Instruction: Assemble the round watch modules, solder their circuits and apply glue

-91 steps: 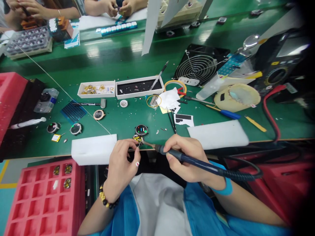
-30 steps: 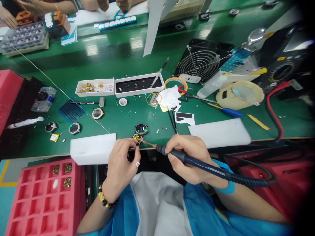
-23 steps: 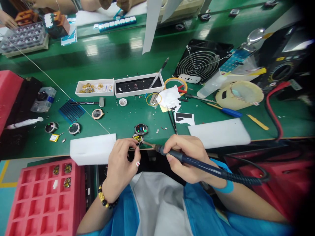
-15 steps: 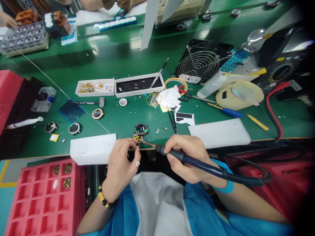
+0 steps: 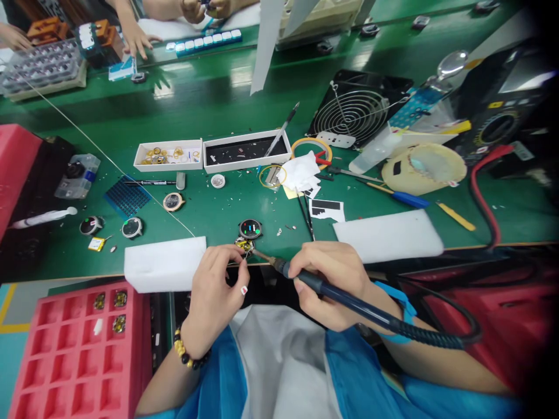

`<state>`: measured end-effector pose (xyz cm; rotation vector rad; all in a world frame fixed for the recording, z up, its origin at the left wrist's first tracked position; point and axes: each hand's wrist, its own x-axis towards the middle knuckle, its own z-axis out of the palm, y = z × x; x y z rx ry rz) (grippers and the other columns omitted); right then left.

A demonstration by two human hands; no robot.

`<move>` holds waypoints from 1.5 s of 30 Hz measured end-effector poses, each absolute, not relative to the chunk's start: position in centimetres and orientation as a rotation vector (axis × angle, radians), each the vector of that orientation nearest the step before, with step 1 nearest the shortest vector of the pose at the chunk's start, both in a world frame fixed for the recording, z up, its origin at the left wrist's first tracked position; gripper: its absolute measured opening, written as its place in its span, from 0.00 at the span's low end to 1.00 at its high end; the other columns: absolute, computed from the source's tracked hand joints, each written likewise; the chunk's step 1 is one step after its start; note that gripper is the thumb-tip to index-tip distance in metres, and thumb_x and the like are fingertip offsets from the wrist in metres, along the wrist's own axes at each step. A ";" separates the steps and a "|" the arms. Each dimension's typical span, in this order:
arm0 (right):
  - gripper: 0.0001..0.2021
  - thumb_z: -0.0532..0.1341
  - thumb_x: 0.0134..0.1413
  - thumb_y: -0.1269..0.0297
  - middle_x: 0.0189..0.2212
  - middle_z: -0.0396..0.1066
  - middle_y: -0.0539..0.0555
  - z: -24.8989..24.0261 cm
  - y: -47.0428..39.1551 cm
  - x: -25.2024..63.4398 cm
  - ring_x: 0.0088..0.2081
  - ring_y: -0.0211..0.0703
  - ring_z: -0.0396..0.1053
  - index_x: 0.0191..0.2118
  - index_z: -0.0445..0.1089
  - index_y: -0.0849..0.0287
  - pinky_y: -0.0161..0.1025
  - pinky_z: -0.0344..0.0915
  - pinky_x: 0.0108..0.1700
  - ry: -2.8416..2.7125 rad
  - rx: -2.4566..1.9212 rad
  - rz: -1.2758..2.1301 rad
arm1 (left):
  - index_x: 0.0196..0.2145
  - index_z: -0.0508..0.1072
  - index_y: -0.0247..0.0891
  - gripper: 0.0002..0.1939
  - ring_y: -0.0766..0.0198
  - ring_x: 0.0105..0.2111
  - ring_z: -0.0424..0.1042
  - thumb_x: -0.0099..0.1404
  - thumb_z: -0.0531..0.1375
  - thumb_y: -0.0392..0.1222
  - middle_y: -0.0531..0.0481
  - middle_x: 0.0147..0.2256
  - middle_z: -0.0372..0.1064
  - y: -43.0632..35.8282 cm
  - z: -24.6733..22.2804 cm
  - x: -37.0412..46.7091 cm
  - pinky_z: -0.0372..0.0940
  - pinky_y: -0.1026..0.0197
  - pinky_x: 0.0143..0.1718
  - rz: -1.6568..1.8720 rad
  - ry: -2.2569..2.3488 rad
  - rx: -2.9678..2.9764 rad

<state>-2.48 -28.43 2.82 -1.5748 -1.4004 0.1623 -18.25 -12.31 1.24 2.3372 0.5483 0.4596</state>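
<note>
My right hand (image 5: 332, 282) grips the dark blue handle of a soldering iron (image 5: 362, 308) like a pen. Its tip reaches the open watch circuit board (image 5: 244, 244) at the table's front edge. My left hand (image 5: 220, 285) is closed in a pinch beside that board, fingertips on a thin wire (image 5: 247, 256); where the wire ends is too small to tell. Just behind the board, touching it, lies a round watch face (image 5: 250, 228) with its screen lit. A small white-and-red tag sticks to my left thumb.
White foam blocks (image 5: 166, 265) (image 5: 388, 237) flank my hands. Tweezers (image 5: 305, 215), small parts trays (image 5: 168, 156) and a fan (image 5: 356, 107) stand further back. A pink foam tray (image 5: 82, 355) holds several boards at lower left. A co-worker's hand (image 5: 136, 38) reaches over the far side.
The soldering iron's rear end and cable have dipped slightly, with its tip still at the board. Across the table, a co-worker's hand has come in beside a small dark watch part.
</note>
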 end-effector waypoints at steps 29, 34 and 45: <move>0.06 0.59 0.54 0.72 0.19 0.59 0.44 2.7 -32.3 -1.7 0.18 0.34 0.54 0.37 0.65 0.55 0.35 0.52 0.23 -1.131 -1.658 0.044 | 0.41 0.72 0.40 0.06 0.58 0.45 0.72 0.70 0.64 0.43 0.48 0.43 0.73 -11.7 0.6 -16.8 0.69 0.54 0.47 0.529 0.598 2.542; 0.06 0.59 0.55 0.73 0.18 0.59 0.44 2.6 -32.7 -1.6 0.18 0.35 0.56 0.37 0.66 0.55 0.35 0.54 0.23 -1.128 -1.653 0.024 | 0.40 0.72 0.41 0.03 0.58 0.45 0.71 0.71 0.62 0.41 0.48 0.42 0.73 -11.5 0.9 -16.8 0.68 0.55 0.48 0.494 0.594 2.498; 0.05 0.61 0.57 0.71 0.17 0.61 0.45 1.8 -33.6 -1.1 0.15 0.36 0.57 0.38 0.69 0.54 0.37 0.54 0.19 -1.031 -1.652 0.072 | 0.40 0.77 0.41 0.04 0.57 0.47 0.71 0.72 0.61 0.38 0.46 0.46 0.73 -10.5 0.1 -16.6 0.68 0.54 0.49 0.503 0.553 2.351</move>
